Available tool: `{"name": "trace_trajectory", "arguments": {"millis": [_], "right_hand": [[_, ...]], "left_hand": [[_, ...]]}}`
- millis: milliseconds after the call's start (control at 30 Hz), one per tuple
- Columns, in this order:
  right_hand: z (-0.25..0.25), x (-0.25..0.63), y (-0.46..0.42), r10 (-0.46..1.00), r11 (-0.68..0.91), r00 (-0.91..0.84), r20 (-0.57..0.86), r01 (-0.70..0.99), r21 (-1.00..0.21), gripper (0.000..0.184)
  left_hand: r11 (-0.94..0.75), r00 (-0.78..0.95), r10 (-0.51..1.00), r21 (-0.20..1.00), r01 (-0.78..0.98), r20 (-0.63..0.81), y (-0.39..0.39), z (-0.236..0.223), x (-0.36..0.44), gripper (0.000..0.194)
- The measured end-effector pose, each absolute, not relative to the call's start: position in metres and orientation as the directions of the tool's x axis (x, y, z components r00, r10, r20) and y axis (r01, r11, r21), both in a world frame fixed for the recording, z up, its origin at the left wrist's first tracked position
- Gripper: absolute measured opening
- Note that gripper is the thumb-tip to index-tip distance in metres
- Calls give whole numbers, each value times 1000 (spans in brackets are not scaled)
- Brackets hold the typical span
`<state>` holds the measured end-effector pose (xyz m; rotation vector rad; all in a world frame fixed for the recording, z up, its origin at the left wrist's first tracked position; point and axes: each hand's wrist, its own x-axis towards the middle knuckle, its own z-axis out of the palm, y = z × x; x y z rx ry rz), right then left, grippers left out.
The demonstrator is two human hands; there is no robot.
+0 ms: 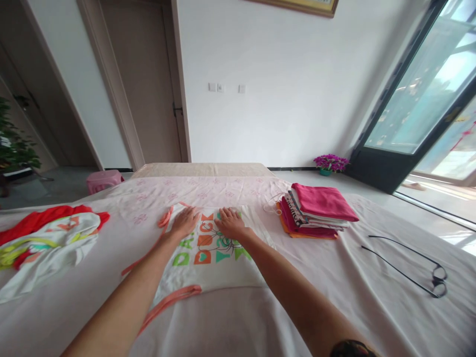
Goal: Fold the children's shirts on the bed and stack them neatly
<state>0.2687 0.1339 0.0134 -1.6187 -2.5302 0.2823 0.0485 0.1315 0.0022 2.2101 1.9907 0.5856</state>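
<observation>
A white T-shirt with orange trim and green and orange letters lies flat on the pink sheet in front of me. My left hand rests palm down on its far left part, fingers stretched out. My right hand lies flat beside it on the shirt's far middle, fingers also spread. Both hands press on the cloth and hold nothing.
A stack of folded clothes with a pink piece on top sits to the right. Black clothes hangers lie further right. A heap of red and white garments is at the left. A pink stool and potted flowers stand on the floor.
</observation>
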Motion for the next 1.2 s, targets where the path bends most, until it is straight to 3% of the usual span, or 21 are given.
{"name": "trace_trajectory", "arguments": {"millis": [233, 467, 567, 800, 1000, 1200], "right_hand": [[4, 332, 172, 970, 243, -242, 18, 965, -102, 68], [14, 356, 164, 991, 118, -116, 64, 993, -23, 67], [21, 329, 143, 989, 111, -105, 101, 992, -57, 69], [3, 242, 65, 939, 345, -331, 96, 897, -278, 71], [2, 283, 41, 949, 313, -299, 100, 931, -188, 72], [10, 354, 34, 980, 195, -190, 57, 976, -97, 70]], "left_hand": [[38, -85, 970, 201, 979, 230, 141, -19, 3, 61], [159, -204, 931, 168, 973, 303, 124, -7, 2, 56], [132, -183, 925, 169, 977, 332, 107, -2, 27, 52], [-42, -11, 963, 193, 980, 268, 61, -10, 92, 54], [-32, 9, 983, 123, 992, 186, 23, -14, 56, 63], [20, -30, 977, 47, 999, 211, -5, -21, -6, 65]]}}
